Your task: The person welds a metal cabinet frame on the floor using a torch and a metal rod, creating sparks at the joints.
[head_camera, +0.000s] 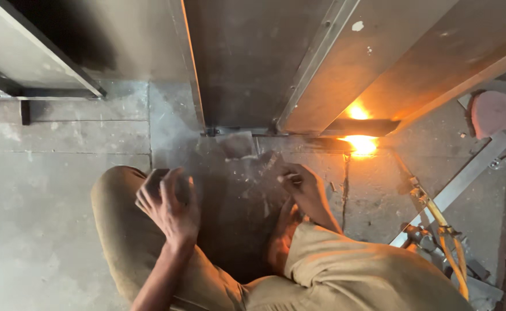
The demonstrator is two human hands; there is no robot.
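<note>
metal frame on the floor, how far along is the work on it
Done: the metal frame stands on the concrete floor. In hand: a flame burns at its base; the left hand and right hand hover nearby. What is left cannot be told.

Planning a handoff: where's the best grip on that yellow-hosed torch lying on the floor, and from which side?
Judging by its pose, grip the torch on the straight brass stretch near the valve fittings, coming from the left, the person's side. The flame burns at the far tip by the steel frame, and the yellow hoses trail off the near end.
</note>
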